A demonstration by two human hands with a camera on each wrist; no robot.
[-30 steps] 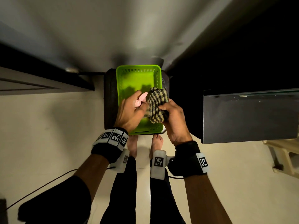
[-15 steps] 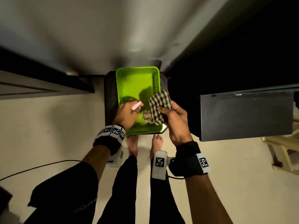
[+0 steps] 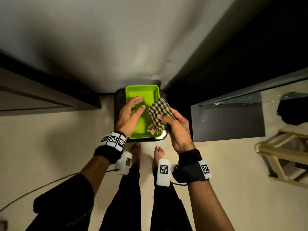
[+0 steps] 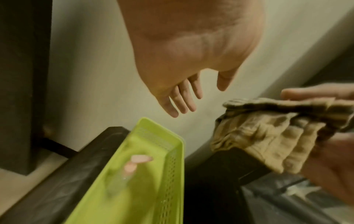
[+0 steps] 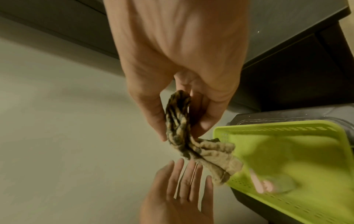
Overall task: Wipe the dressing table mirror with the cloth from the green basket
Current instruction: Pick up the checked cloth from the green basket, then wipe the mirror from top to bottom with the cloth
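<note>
The green basket [image 3: 141,87] [image 4: 172,166] [image 5: 268,125] stands on a dark stool [image 3: 119,114] against the wall. My right hand [image 3: 166,116] [image 5: 182,121] pinches the folded checkered cloth [image 3: 159,112] [image 4: 268,131] [image 5: 178,115] between thumb and fingers, just over the basket's right rim. My left hand [image 3: 139,104] [image 4: 189,97] [image 5: 182,189] hovers over the basket, fingers straight and spread, holding nothing. A small pink object [image 4: 140,160] [image 5: 262,183] lies inside the basket. To the right is the dark dressing table [image 3: 228,120] with a glass top; its mirror is not clearly visible.
A beige plastic stool [image 3: 283,157] stands on the floor at the far right. A dark cabinet [image 3: 41,100] runs along the left wall. My bare feet [image 3: 135,150] are just in front of the stool. A cable [image 3: 41,185] trails on the floor at left.
My left hand has let go of the pink object, which now lies in the basket, and opened above it. My right hand has carried the cloth rightward to the basket's right edge.
</note>
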